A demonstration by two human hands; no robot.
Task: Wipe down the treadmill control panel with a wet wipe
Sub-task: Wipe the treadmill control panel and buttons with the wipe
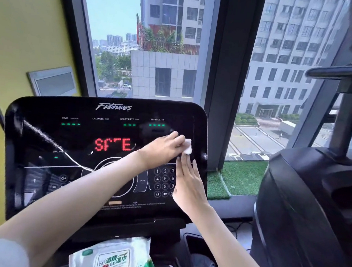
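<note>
Your left hand (164,148) pinches the soft, folded white wet wipe (188,146) against the glossy black control panel (109,129); your right hand (188,183) lies just below, fingers (185,165) straight.

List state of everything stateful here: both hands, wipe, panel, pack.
left hand: pinches the wet wipe against the panel's upper right.
right hand: fingers straight, flat on the panel over the keypad's right edge.
wet wipe: folded small, on the panel.
control panel: powered, red letters and green dashes lit.
wipes pack: lying below the console; flap state unclear.
</note>
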